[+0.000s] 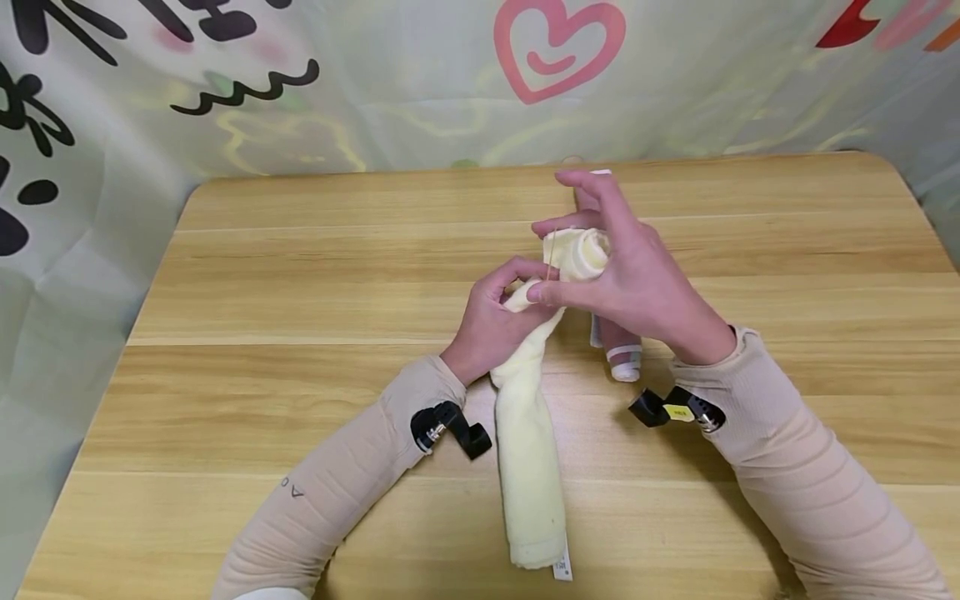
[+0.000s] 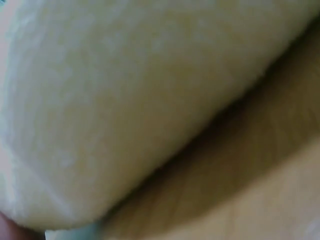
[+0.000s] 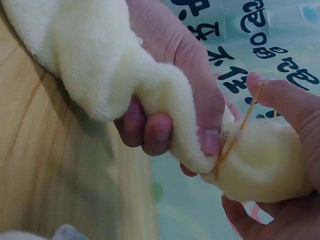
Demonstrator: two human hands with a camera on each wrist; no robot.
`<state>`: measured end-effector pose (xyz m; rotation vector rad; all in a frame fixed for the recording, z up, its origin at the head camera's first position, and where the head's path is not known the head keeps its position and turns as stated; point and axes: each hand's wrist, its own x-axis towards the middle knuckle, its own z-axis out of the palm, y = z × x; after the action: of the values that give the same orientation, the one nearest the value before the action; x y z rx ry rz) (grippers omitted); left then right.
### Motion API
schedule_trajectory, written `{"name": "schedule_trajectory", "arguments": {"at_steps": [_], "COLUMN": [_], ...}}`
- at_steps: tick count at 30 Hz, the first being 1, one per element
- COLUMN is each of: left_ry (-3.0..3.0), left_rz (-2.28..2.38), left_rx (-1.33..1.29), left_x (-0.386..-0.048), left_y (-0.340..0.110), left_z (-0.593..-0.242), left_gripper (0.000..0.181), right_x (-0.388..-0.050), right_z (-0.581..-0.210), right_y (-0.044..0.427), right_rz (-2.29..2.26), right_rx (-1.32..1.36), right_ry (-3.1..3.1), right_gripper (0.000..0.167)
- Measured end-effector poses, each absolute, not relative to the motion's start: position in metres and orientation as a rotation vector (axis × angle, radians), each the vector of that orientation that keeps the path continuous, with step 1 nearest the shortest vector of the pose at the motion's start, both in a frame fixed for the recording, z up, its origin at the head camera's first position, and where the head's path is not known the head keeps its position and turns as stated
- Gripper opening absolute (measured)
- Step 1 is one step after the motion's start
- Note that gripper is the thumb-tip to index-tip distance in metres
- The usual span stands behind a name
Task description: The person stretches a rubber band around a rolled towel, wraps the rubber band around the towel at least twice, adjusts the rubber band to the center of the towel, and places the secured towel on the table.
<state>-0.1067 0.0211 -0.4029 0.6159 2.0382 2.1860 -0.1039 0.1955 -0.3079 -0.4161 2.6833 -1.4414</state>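
The surface (image 1: 262, 292) carries a yellow towel (image 1: 531, 475), its long lower part lying just right of the middle and pointing to the near edge. Above that it narrows to a gathered neck, and its far end is coiled into a bun. A pink roll (image 1: 618, 337) with white stripes lies partly hidden beyond it, one end close to the far edge.

The right hand (image 1: 641, 275) is spread wide around the bun, thumb well apart from the fingers. The left hand (image 1: 498, 321) holds the towel firmly at the neck, its thumb and fingers closed on the cloth just below the bun.

A thin band (image 3: 246, 119) runs taut from a fingertip of the right hand to the neck, beside the left thumb. The step in hand seems to be binding the bun with it. The next move probably calls for carrying the stretched loop over the bun and letting it settle at the neck, while the left hand keeps the gather tight. No container shows; whether the band fully encircles the cloth I cannot tell.

A white tag (image 1: 562, 567) sticks out at the towel's near end.
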Motion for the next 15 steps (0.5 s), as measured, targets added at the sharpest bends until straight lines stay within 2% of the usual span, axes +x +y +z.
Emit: {"name": "schedule_trajectory", "arguments": {"at_steps": [10,15], "left_ry": [2.123,2.106], "left_rz": [2.067,2.061], "left_rx": [0.736,0.750], "left_x": [-0.1083,-0.1083], "left_y": [0.0221,0.0216], "left_z": [-0.4037,-0.4042], "left_gripper": [0.021,0.025], "right_x": [-0.1061,-0.1076], "right_z": [-0.3079,-0.3082], "right_y": [0.2005,0.2049], "right_rz": [-1.269,-1.116], "right_rx": [-0.460,-0.524], "right_ry": [2.727,2.757], "right_gripper": [0.102,0.091]}}
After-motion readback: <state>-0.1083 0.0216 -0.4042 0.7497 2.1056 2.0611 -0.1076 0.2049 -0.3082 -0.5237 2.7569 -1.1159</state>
